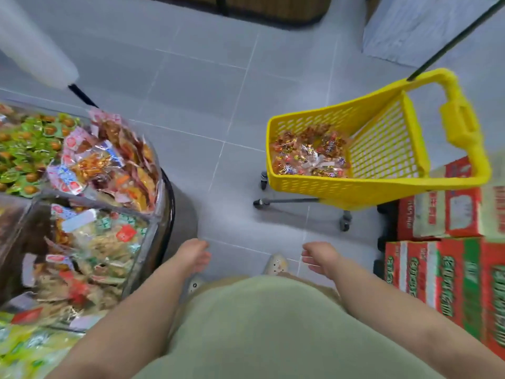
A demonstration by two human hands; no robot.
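Both hands are released and hold nothing. The left hand (pixel 195 255) and the right hand (pixel 319 258) hang in front of the body with fingers loosely curled, well apart from the yellow cart (pixel 341 192), which stands ahead of them on the grey tiled floor (pixel 218 105). In the bottom of the cart lies a heap of wrapped snack packets (pixel 308 151) — more bagged snacks (pixel 101 242) fill the clear display bin (pixel 153 233) well to the left of the cart, just beside the left hand. Red and green cartons (pixel 451 272) are stacked just behind the cart's right side, near the right hand.
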